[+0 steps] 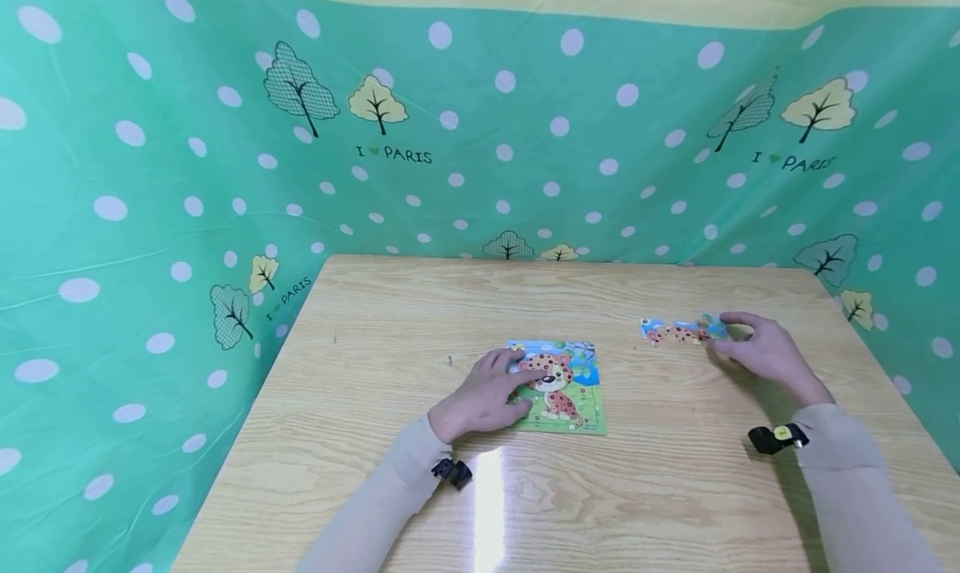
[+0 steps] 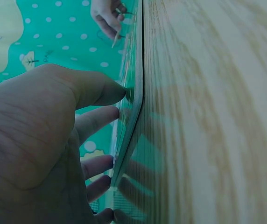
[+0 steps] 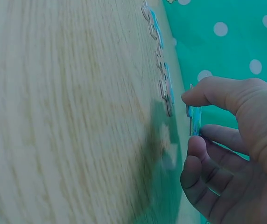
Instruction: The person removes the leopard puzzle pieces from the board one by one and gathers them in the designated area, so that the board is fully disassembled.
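Observation:
A square leopard picture puzzle (image 1: 561, 402) lies on the table, and the left hand (image 1: 482, 394) rests with spread fingers on its left part. In the left wrist view the left hand's (image 2: 45, 135) fingertips touch the board (image 2: 132, 112) near its edge. At the right, the right hand (image 1: 768, 352) pinches a small puzzle piece (image 1: 712, 324) between thumb and fingers. The right wrist view has this piece (image 3: 189, 112) held upright off the table by the right hand (image 3: 245, 140). Several joined pieces (image 1: 675, 333) with spots and blue lie just left of it.
The wooden table (image 1: 637, 498) reaches back to a green dotted curtain (image 1: 465, 139) printed with trees, which also hangs at both sides. Each wrist wears a small black device, one at the left (image 1: 452, 473) and one at the right (image 1: 778, 438).

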A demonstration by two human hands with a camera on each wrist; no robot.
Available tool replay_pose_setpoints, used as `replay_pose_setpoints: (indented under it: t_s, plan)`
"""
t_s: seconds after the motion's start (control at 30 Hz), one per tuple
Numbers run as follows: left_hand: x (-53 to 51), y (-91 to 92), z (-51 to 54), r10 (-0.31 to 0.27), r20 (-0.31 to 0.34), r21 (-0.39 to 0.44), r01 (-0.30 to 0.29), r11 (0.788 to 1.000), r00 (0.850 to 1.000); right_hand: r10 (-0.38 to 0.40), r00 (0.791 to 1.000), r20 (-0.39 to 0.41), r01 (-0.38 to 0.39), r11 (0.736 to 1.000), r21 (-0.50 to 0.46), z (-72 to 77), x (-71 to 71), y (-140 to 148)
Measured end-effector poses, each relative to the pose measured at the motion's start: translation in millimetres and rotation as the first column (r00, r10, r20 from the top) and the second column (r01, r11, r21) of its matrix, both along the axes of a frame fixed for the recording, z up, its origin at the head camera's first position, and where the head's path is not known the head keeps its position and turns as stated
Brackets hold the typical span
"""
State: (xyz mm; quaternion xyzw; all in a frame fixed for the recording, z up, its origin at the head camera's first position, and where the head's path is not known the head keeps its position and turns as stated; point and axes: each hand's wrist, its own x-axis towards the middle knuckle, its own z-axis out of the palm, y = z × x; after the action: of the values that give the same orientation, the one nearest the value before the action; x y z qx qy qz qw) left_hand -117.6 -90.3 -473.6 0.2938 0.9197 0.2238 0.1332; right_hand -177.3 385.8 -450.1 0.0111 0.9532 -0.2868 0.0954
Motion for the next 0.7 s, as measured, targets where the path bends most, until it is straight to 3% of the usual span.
replay_pose_setpoints:
  t_s: [0.7]
  plan:
    - [1.1,0.0,2.1,-0.001,0.008,-0.003,0.001,1.0,1.0,-0.023,1.0,-0.002,0.023,0.999,0.046,-8.7,3.7,13.5]
